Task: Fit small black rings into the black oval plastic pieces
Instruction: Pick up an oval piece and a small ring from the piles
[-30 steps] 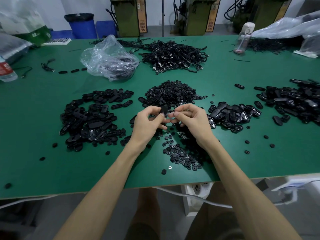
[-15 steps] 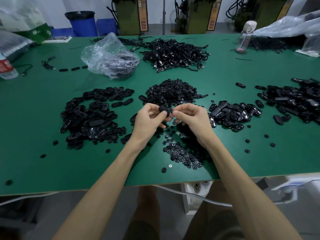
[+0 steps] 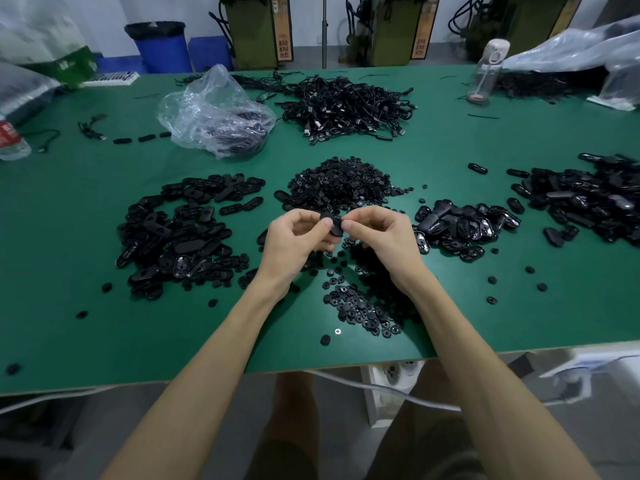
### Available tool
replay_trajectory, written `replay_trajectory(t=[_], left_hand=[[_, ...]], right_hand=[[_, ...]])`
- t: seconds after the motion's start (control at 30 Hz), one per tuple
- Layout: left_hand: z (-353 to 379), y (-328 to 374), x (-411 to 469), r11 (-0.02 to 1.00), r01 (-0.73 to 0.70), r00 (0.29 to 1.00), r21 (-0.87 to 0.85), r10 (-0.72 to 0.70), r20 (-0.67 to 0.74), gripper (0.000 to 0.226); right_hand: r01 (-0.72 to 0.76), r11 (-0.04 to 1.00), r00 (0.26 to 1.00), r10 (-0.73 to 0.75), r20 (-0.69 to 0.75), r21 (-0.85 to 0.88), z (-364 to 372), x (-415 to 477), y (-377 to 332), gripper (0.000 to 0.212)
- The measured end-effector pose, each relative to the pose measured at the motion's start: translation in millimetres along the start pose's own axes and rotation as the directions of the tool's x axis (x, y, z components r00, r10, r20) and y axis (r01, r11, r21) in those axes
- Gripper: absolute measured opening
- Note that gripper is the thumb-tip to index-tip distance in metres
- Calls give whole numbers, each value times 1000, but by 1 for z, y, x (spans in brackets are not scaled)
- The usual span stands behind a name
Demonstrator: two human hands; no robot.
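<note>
Above the middle of the green table (image 3: 69,323), the left hand (image 3: 294,244) and right hand (image 3: 377,237) are meeting, both pinching one black oval piece (image 3: 333,225) between thumbs and curled fingers; whether a ring is sitting in it cannot be told. A heap of small black rings (image 3: 343,183) is lying just beyond the hands, and a scatter of rings (image 3: 360,306) is lying toward the near edge. Piles of oval pieces are sitting to the left (image 3: 180,230), to the right (image 3: 460,226) and at the right edge (image 3: 588,202). Toward the far edge, a tangle of black cables (image 3: 349,105) is lying beside a clear plastic bag (image 3: 214,112)
</note>
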State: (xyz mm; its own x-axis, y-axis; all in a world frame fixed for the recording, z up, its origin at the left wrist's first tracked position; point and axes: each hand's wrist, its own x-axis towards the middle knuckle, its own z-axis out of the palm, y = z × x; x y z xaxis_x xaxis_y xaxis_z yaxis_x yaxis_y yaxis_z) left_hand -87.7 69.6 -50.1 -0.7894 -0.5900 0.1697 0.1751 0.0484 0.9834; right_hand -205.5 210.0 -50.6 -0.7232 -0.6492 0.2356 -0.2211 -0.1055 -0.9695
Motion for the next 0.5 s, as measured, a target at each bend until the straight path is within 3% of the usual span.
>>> replay_trajectory(t=[0.2,0.33,0.5], left_hand=[[0,0,1,999,-18,1000,-41,18,-8,34],[0,-2,2,998,-67,998,14,67,21,21],[-1,-4,2,1000,-13,999,-25,12,-40,19]], right_hand=[[8,999,1000,-7,-27,32,0,1,1,4],[9,999,999,-7,-53,44,0,1,1,6],[1,1000,998,0,-63,12,0,2,1,5]])
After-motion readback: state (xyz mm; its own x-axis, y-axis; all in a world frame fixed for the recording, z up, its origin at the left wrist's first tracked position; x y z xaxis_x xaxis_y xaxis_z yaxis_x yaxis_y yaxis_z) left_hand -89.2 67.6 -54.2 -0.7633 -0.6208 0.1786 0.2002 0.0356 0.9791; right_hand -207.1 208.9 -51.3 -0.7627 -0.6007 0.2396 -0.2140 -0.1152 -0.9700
